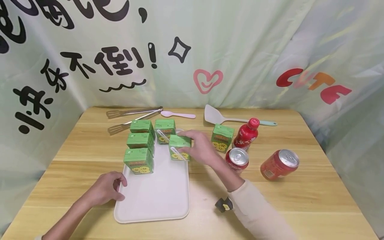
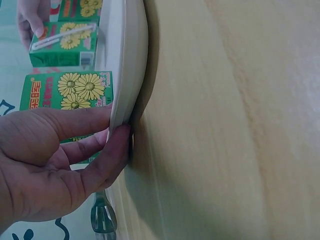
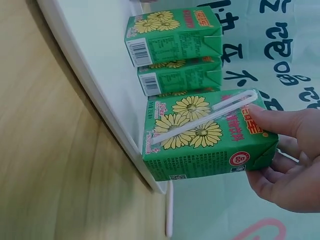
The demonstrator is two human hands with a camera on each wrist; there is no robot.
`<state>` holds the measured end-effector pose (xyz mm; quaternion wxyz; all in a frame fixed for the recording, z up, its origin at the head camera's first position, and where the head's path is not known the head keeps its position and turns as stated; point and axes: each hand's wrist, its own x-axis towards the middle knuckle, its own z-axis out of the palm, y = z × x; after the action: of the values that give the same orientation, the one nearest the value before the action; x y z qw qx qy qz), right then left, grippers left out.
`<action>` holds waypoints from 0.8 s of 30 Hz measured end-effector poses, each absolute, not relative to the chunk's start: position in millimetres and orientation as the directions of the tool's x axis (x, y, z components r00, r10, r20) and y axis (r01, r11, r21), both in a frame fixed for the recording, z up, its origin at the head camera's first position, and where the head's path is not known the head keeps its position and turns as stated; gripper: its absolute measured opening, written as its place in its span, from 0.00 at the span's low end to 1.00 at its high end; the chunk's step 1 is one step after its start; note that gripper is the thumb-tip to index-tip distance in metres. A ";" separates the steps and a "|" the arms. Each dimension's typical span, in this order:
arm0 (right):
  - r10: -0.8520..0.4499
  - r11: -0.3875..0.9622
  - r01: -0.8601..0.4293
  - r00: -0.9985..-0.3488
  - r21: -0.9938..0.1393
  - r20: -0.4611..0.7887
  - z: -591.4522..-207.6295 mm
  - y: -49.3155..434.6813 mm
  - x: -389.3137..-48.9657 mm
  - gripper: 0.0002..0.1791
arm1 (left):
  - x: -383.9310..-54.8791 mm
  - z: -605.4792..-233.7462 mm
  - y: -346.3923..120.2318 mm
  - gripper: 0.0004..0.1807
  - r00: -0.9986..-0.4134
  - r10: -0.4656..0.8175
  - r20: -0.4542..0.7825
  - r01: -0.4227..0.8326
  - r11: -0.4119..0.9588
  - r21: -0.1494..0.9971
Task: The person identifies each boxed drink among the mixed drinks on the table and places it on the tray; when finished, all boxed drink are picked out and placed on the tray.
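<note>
My right hand (image 1: 200, 146) grips a green drink carton (image 3: 200, 135) printed with yellow flowers, a white straw on its front. The carton is at the right side of the white tray (image 1: 156, 200), its lower end close to the tray floor in the right wrist view. Behind it stands another carton with a straw (image 1: 165, 125). Along the tray's left side, three more cartons (image 1: 139, 161) form a row. At the tray's left edge, my left hand (image 1: 105, 188) pinches the rim (image 2: 122, 75) between thumb and fingers.
Right of the tray stand a lone green carton (image 1: 222, 138), a red bottle (image 1: 246, 134) and two red cans, one upright (image 1: 237, 160), one tilted (image 1: 279, 165). Metal tongs (image 1: 135, 116), a pink spoon (image 1: 178, 114) and a spatula (image 1: 214, 115) lie behind. A small black object (image 1: 224, 204) is beneath the right sleeve.
</note>
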<state>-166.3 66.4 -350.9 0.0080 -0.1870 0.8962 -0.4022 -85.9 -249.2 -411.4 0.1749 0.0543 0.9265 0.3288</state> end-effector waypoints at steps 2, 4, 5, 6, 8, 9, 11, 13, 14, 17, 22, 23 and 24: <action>-0.355 0.604 -0.341 -0.924 -0.720 0.141 -352.9 61.8 -168.6 0.27 | -86.0 -411.1 -248.7 0.21 -0.933 0.213 -0.289 -0.016 0.779 0.627; -0.370 0.595 -0.364 -0.916 -0.716 0.157 -354.8 57.3 -170.6 0.27 | -86.0 -410.7 -248.2 0.21 -0.934 0.210 -0.289 -0.019 0.781 0.625; -0.379 0.589 -0.376 -0.910 -0.715 0.167 -355.7 55.0 -171.6 0.27 | -86.2 -410.8 -248.3 0.21 -0.934 0.209 -0.288 -0.017 0.781 0.624; -0.386 0.584 -0.383 -0.907 -0.716 0.171 -356.2 52.5 -172.6 0.27 | -86.2 -410.8 -248.2 0.21 -0.935 0.209 -0.288 -0.018 0.781 0.624; -0.401 0.571 -0.396 -0.899 -0.719 0.177 -357.1 47.5 -174.5 0.27 | -86.1 -410.7 -248.1 0.21 -0.935 0.208 -0.288 -0.019 0.781 0.624; -0.406 0.569 -0.397 -0.897 -0.720 0.174 -357.2 45.1 -175.3 0.27 | -86.1 -410.7 -248.0 0.21 -0.935 0.208 -0.288 -0.018 0.782 0.624; -0.417 0.562 -0.401 -0.893 -0.724 0.171 -358.1 40.2 -177.5 0.26 | -85.9 -411.0 -248.2 0.21 -0.935 0.209 -0.288 -0.018 0.782 0.624; -0.424 0.560 -0.398 -0.891 -0.727 0.161 -359.3 35.7 -179.9 0.27 | -85.7 -411.4 -248.4 0.21 -0.934 0.208 -0.289 -0.019 0.782 0.622; -0.428 0.555 -0.395 -0.890 -0.732 0.155 -360.1 33.6 -181.1 0.27 | -85.6 -411.7 -248.6 0.21 -0.934 0.207 -0.290 -0.020 0.783 0.622; -0.430 0.554 -0.378 -0.893 -0.742 0.134 -362.2 28.4 -184.2 0.27 | -85.7 -412.4 -249.1 0.21 -0.935 0.208 -0.288 -0.017 0.783 0.621; -0.420 0.573 -0.331 -0.904 -0.750 0.079 -363.7 22.0 -187.0 0.27 | -86.2 -412.4 -249.6 0.20 -0.934 0.213 -0.287 -0.013 0.783 0.622; -0.417 0.575 -0.320 -0.907 -0.753 0.067 -363.8 21.0 -187.4 0.27 | -86.2 -412.3 -249.6 0.20 -0.934 0.212 -0.288 -0.014 0.783 0.622; -0.414 0.579 -0.313 -0.908 -0.753 0.060 -363.8 20.1 -187.7 0.27 | -86.6 -412.3 -249.8 0.20 -0.933 0.213 -0.289 -0.014 0.783 0.622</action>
<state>-187.7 20.1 -363.8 0.0613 -0.2051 0.8863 -0.4107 -86.6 -249.8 -412.3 0.1744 0.0535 0.9280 0.3249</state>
